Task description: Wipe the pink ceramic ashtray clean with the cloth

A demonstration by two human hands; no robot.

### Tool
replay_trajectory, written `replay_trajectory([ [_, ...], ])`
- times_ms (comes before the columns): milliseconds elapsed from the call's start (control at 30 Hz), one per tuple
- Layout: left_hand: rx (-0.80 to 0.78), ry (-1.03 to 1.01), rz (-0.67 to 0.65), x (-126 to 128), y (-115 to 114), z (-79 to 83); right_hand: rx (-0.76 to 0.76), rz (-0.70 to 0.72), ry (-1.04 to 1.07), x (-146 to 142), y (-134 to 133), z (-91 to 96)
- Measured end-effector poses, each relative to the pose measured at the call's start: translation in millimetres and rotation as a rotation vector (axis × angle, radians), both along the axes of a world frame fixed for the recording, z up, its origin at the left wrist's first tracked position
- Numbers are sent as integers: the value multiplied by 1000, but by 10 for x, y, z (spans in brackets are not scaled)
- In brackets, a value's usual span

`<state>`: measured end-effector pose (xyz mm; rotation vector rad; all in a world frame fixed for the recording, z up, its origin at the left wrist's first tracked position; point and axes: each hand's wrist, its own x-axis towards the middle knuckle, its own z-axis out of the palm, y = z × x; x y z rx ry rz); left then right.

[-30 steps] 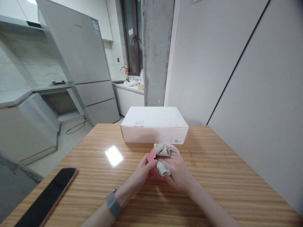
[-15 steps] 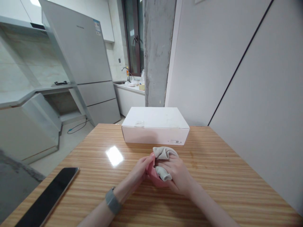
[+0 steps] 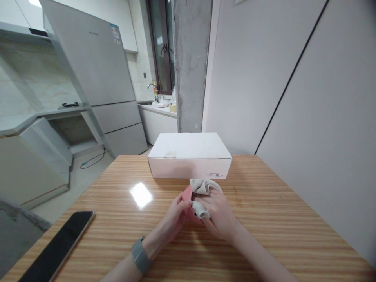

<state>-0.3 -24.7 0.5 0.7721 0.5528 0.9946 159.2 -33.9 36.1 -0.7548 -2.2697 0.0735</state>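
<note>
With left thumb [image 3: 185,204] shifted lower, keep the pink item [image 3: 187,192] steady in the gripping left hand [image 3: 175,214], pressing evenly with the cloth [image 3: 203,186] clutched in the right hand [image 3: 219,213].

1. Before the white box [image 3: 189,145], the pink object [image 3: 187,193] is largely covered by the left hand [image 3: 178,213], right hand [image 3: 216,211] and grey cloth [image 3: 202,186]; its full shape cannot be told.
2. The right hand's fingertips are out of sight.
3. Printing on the box's front is too small to read.
4. Left of the box and nearer, the phone [image 3: 58,244] is cut by the bottom edge.
5. Beyond the box, the pillar [image 3: 192,70] hides part of the window [image 3: 161,47].
</note>
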Motion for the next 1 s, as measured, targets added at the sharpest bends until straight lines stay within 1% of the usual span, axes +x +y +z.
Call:
replay_trajectory([
  [100, -23, 74, -40, -64, 25, 12, -48, 55, -13, -1, -11, -13],
  [200, 2, 231, -21, -113, 61, 2, -82, 90, -37, -3, -15, -37],
  [267, 11, 270, -12, -117, 67, -14, -82, 77, -46, -1, -12, -46],
  [333, 1, 228, -20, -95, 49, -22, -66, 56, -48, 11, -4, -48],
  [433, 9, 111, -1, -35, -14, -4, -38, 7, -49, 36, 10, -39],
  [533, 30, 15, 14, 17, -64, 19, -44, -58, -43, 44, 17, -10],
  [633, 46, -36, 17, 25, -58, 31, -37, -37, -42, 40, 12, 18],
  [733, -14, -26, -56, -8, -14, 63, -3, 38, -56, 38, -4, 14],
  [800, -30, 27, -70, -36, 11, 100, -9, 76, -85, 34, -17, -5],
  [933, 5, 157, 35, -60, 11, 142, -15, 93, -94, 34, -12, -34],
  [1000, 12, 153, 41, -45, -12, 131, -2, 77, -64, 42, 6, -35],
])
